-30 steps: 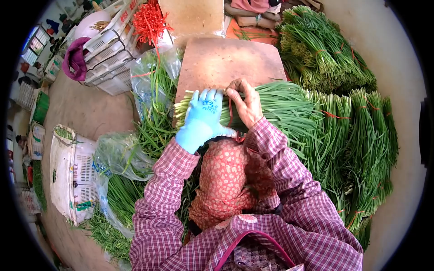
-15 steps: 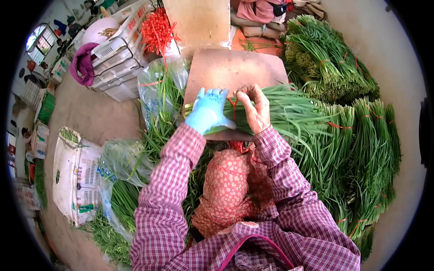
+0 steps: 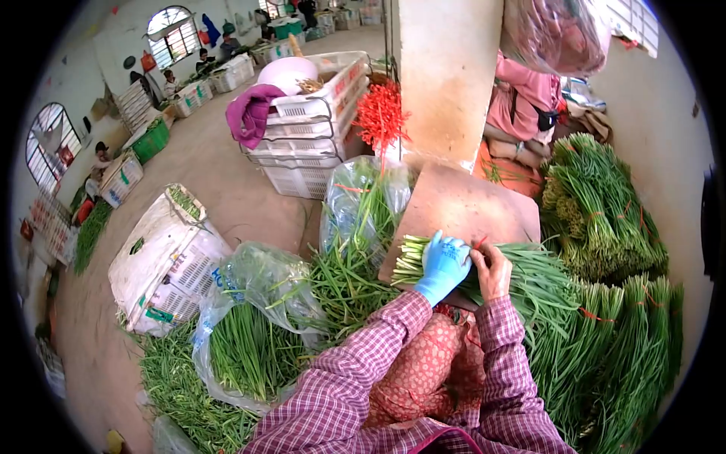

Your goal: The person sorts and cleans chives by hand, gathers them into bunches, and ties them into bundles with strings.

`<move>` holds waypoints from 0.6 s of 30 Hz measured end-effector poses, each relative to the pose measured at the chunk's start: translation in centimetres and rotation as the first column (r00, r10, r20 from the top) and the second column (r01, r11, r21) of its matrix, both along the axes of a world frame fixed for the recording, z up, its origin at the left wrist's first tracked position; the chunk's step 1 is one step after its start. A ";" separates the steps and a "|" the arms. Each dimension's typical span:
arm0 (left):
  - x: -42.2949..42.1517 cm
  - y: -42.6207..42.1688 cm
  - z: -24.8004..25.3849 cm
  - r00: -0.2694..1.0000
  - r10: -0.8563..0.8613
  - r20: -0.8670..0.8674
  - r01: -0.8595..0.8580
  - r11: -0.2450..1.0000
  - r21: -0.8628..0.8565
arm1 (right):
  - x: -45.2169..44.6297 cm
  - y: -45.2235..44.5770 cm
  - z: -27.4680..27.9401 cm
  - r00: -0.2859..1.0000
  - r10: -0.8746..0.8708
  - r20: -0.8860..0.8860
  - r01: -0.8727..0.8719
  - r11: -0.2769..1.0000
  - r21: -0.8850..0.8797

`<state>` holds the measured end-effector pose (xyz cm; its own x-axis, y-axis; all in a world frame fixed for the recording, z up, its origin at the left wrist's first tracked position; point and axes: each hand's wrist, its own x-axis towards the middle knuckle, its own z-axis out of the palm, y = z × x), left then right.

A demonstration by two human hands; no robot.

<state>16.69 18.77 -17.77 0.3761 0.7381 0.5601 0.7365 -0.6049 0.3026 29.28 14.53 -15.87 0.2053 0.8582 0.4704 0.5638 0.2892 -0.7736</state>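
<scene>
A bundle of garlic chives [image 3: 538,278] lies across a brown board [image 3: 465,204], its pale cut ends pointing left and its leaves hanging over the right side. My left hand [image 3: 445,263], in a blue glove, is closed over the bundle near the cut ends. Just right of it, my bare right hand [image 3: 493,271] pinches a thin red tie [image 3: 479,243] at the top of the bundle. The fingertips partly hide the tie, and I cannot make out whether it is knotted.
Tied chive bundles [image 3: 612,340] are stacked at my right. To my left are plastic bags [image 3: 261,303] of greens and a covered white crate [image 3: 170,261]. Red ties [image 3: 380,113] hang beside stacked crates [image 3: 302,163] and a pillar [image 3: 446,83]. Several people sit far back.
The view has swung left and up, so more of the room shows. My left fingers, spread before, now close around the chives. My right hand still pinches the red tie.
</scene>
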 end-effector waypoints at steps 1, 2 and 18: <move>0.1 0.1 -0.1 1.000 0.003 -0.009 -0.003 1.000 0.010 | -0.1 -0.2 0.2 0.998 -0.019 0.053 0.020 1.000 -0.023; 0.1 0.1 -0.2 1.000 0.003 -0.020 -0.003 1.000 0.017 | -0.2 -0.4 0.5 0.994 -0.039 0.106 0.044 0.998 -0.046; -17.5 -10.7 -2.2 -0.095 0.490 0.867 0.874 0.458 -0.163 | -1.6 -2.0 3.9 0.614 0.222 -0.758 -0.209 0.971 0.115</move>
